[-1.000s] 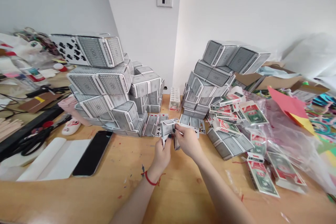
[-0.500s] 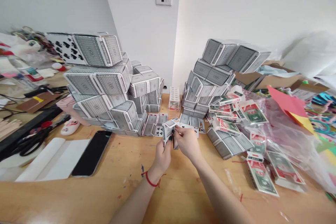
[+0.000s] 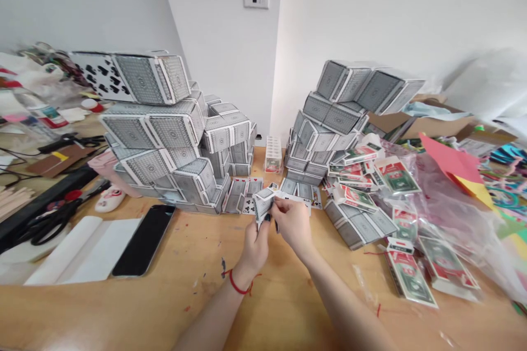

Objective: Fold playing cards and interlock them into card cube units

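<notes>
Folded playing cards (image 3: 264,201) with grey patterned backs are held up between my two hands above the table. My left hand (image 3: 256,241), with a red cord at the wrist, grips their lower left side. My right hand (image 3: 293,223) pinches their right edge, its fingertips partly hidden. Behind them, loose playing cards (image 3: 305,201) lie on the table, some face up. Stacked blocks of folded cards (image 3: 177,126) rise on the left. Another stack of card blocks (image 3: 329,115) stands on the right, and a lone card block (image 3: 362,224) sits in front of it.
Several red and green card boxes (image 3: 411,277) and crumpled plastic lie at right. A row of card packs (image 3: 273,154) stands by the wall. On the left are a black phone (image 3: 145,241), white paper (image 3: 82,252), black scissors (image 3: 53,225) and a bottle (image 3: 49,115).
Both hands stay in nearly the same place with the folded cards. My fingers have shifted slightly at the cards' edge; the stacks have not moved.
</notes>
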